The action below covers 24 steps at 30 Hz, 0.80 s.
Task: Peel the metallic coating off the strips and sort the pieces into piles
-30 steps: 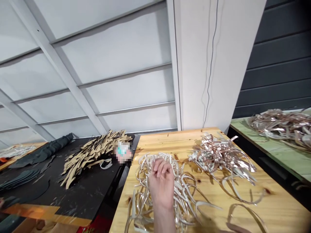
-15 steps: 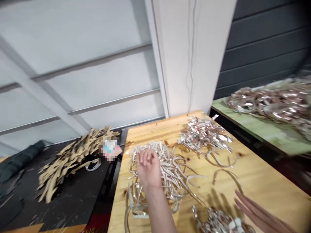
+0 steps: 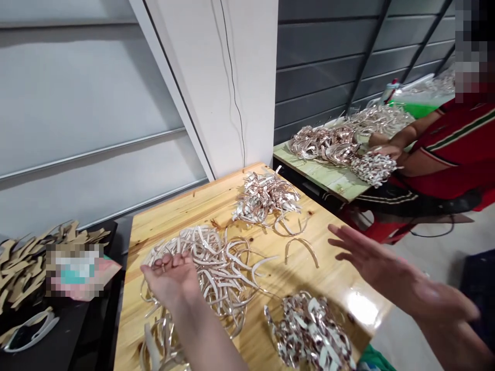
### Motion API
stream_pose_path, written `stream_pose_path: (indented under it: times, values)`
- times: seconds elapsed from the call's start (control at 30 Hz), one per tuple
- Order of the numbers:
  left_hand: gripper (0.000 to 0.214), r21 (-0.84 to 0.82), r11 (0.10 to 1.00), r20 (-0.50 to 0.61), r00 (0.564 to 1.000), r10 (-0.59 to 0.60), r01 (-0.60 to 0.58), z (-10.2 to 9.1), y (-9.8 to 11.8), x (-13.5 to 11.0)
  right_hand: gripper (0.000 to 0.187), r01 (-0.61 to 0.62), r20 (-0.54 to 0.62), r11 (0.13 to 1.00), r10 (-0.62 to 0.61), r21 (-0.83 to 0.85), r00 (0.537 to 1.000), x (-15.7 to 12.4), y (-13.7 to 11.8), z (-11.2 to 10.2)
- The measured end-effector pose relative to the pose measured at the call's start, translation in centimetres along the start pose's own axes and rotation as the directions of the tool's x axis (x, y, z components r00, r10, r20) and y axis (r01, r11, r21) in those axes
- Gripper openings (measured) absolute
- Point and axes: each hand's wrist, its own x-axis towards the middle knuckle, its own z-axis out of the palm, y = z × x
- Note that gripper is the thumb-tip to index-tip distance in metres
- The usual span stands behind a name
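My left hand (image 3: 174,281) is over a loose pile of thin curved strips (image 3: 216,278), pale on one face and shiny on the other. Its palm is turned up, the fingers are loosely bent and apart, and no strip shows in it. To the right, my right hand (image 3: 394,273) hovers above the table's edge with its fingers stretched out, holding nothing. A dense bundle of shiny rose-gold and white strips (image 3: 309,330) lies between my forearms, near the front. Further back sits another heap of metallic strips (image 3: 266,196), with a single curved strip (image 3: 301,245) in front of it.
The wooden table (image 3: 170,211) stands by a white pillar (image 3: 232,87). On a green table (image 3: 313,167) at right, a seated person (image 3: 444,149) handles a bundle of strips. A black table (image 3: 65,330) at left bears tan strips (image 3: 23,263) and a pale ring-shaped thing (image 3: 33,335).
My view has swung to the right, bringing the other person into sight. My right hand has come further into view, raised with its fingers stretched. My left hand stays over the pile.
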Motion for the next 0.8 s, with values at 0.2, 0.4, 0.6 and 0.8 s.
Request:
stream_pose_path:
  times: [0.2,0.4,0.6,0.8]
  values:
    - [0.051,0.105,0.989,0.047,0.993,-0.106,0.101,1.8,-0.8,-1.6,0.035,-0.333,-0.077,0.85,0.332,-0.409,0.94,2.7,5.3,5.3]
    - [0.034,0.459,0.877,0.453,0.886,-0.096,-0.14,1.8,-0.5,-4.0,0.018,-0.366,-0.149,0.872,0.335,-0.326,0.93,2.5,7.4,6.6]
    - [0.03,0.8,0.385,0.579,0.426,-0.695,-0.46,1.5,-3.1,-7.1,0.052,-0.24,-0.067,0.97,0.242,0.039,0.968,4.1,3.1,6.5]
    - [0.026,0.719,0.423,0.676,0.412,-0.61,-0.552,2.4,-5.6,-9.9,0.057,-0.039,0.117,0.953,0.003,0.302,0.993,7.5,-1.9,9.5]
